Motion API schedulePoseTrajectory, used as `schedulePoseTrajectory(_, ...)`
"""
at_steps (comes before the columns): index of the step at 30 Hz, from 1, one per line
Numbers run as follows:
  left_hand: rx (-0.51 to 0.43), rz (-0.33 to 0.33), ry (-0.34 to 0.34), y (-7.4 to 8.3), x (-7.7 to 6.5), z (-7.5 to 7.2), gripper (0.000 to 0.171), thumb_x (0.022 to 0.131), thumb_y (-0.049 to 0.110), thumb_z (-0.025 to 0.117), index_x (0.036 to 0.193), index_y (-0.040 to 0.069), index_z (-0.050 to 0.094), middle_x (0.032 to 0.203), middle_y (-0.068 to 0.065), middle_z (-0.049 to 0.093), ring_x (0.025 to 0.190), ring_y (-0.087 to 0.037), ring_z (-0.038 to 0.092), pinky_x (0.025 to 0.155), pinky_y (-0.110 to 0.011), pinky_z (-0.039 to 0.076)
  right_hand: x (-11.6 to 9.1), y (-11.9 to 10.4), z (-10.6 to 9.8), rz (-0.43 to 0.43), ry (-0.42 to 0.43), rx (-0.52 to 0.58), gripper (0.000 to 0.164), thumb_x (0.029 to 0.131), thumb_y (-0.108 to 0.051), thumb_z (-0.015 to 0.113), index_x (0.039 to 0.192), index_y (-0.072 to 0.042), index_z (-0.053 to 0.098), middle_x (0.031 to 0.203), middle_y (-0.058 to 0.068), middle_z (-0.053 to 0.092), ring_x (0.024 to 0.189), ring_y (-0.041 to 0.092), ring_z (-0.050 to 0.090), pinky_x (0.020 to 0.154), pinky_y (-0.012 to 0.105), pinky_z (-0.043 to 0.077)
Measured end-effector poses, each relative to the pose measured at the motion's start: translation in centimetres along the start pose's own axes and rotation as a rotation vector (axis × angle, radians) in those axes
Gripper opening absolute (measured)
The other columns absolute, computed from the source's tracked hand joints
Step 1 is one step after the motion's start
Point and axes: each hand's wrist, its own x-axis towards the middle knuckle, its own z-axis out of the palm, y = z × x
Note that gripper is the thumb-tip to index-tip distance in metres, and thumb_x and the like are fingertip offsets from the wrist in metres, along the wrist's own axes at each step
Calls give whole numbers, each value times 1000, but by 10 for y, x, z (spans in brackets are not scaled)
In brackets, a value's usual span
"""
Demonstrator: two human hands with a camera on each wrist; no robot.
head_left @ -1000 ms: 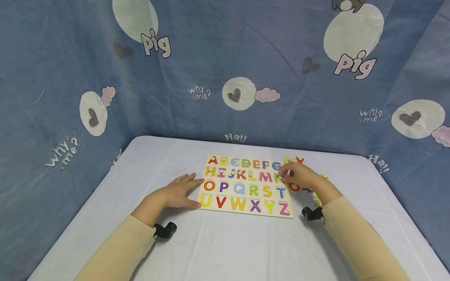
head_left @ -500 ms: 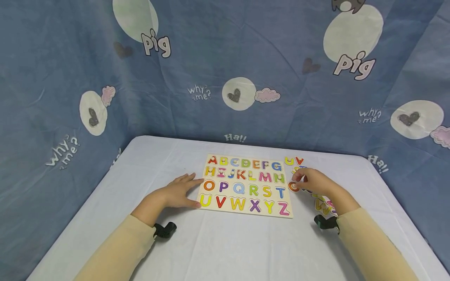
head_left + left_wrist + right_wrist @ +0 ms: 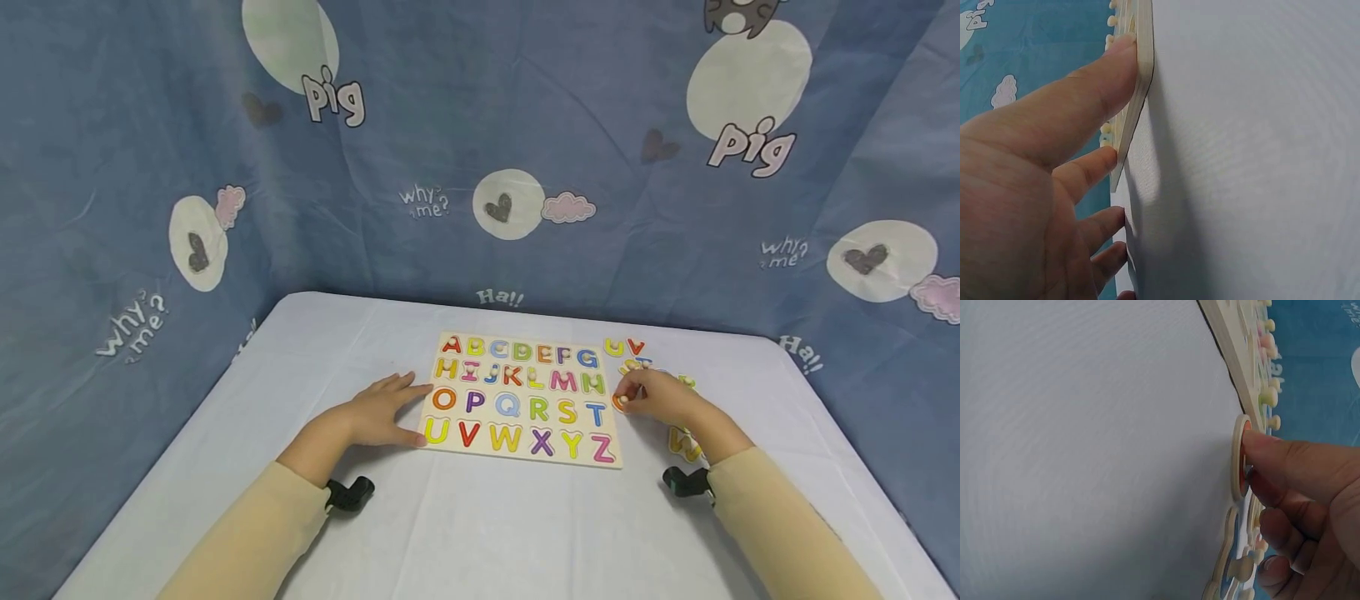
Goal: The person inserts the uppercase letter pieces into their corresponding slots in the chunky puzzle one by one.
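Note:
A wooden alphabet puzzle board lies on the white table. Knobbed letters fill its upper two rows, A to N; the lower two rows, O to Z, show no knobs. My left hand rests at the board's left edge, fingers spread, with the thumb on its near corner. Beside the right edge, my right hand pinches the orange letter O piece between thumb and forefinger. In the right wrist view the piece stands just off the board's edge; the fingers hide its knob.
Loose letter pieces lie right of the board: a yellow U, a red V, a yellow W and several others partly under the right hand and forearm. A blue printed cloth hangs behind the table.
My right hand has left the green N in the second row and moved right to the loose pieces, where it has taken hold of the orange O. The left hand has stayed put.

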Motion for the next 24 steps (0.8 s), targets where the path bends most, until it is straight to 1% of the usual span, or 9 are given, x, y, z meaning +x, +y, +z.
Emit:
schedulePoseTrajectory(5, 17, 0, 3, 2, 0, -1, 93, 79, 57, 77, 155, 22, 39, 164, -17, 22, 150, -42, 15, 114, -69, 18, 1, -1, 2, -4, 10, -28, 6, 92, -7, 71, 97, -10, 68, 86, -2, 61, 77, 15, 51, 69, 31, 45)
schedulePoseTrajectory(8, 14, 9, 7, 5, -1, -3, 92, 78, 56, 78, 155, 20, 40, 163, -19, 24, 149, -44, 17, 113, -70, 19, 0, -3, 0, 14, 10, -23, 4, 93, -7, 70, 96, -9, 67, 86, -1, 60, 78, 16, 51, 70, 32, 45)
schedulePoseTrajectory(14, 17, 1, 11, 7, -3, -3, 90, 79, 55, 77, 154, 20, 42, 163, -18, 25, 149, -43, 18, 113, -69, 20, -5, -12, -8, 35, 39, -27, 4, 96, -9, 68, 99, -7, 66, 89, 2, 61, 74, 17, 52, 64, 32, 47)
schedulePoseTrajectory(19, 15, -4, 12, 8, -4, -3, 89, 80, 53, 78, 154, 20, 42, 163, -19, 25, 149, -43, 18, 114, -69, 19, -3, -28, -10, 26, 68, -7, 6, 97, -12, 67, 101, -8, 67, 90, 2, 62, 71, 17, 51, 61, 31, 48)
schedulePoseTrajectory(22, 19, 5, 16, 9, -5, -3, 88, 80, 52, 78, 154, 18, 42, 162, -20, 26, 149, -45, 18, 113, -69, 20, -1, -43, -8, 11, 89, 10, 5, 96, -13, 68, 100, -9, 67, 89, 1, 61, 74, 17, 50, 63, 31, 46)
schedulePoseTrajectory(24, 24, 8, 18, 8, -5, -2, 88, 80, 51, 78, 154, 18, 42, 162, -21, 26, 149, -45, 18, 113, -69, 20, 1, -55, -6, -14, 100, 18, 5, 96, -13, 68, 99, -9, 68, 89, 1, 61, 76, 18, 50, 64, 31, 45)
